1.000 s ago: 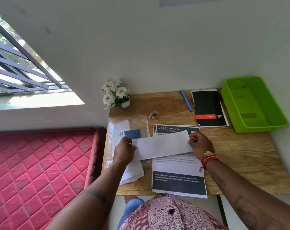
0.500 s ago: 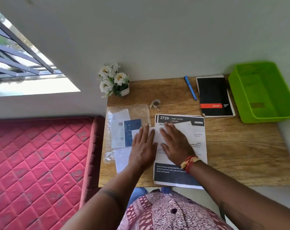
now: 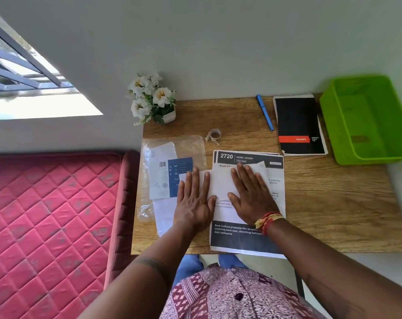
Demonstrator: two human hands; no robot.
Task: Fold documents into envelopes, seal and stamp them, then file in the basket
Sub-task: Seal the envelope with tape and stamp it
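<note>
White envelope (image 3: pixel 220 185): lies flat on the printed sheets, bridging toward the plastic sleeve; judged pressed down to set a crease or seat the flap.
Left hand (image 3: pixel 194 199): palm down, fingers straight and spread on the envelope's left end; no grip, only pressure.
Right hand (image 3: pixel 250 194): the same, flat on the right half, likely to keep the paper from sliding.
Printed sheets (image 3: pixel 247 238): stacked at the tabletop's near edge, serving as a smooth backing.
Plastic sleeve (image 3: pixel 172 162): just left, holding spare envelopes within reach.
Tape roll (image 3: pixel 215 134): near the stack, probably for sealing.
Green basket (image 3: pixel 368 118): far right on the tabletop (image 3: pixel 333 203), nothing visible inside; filing seems not yet begun.
</note>
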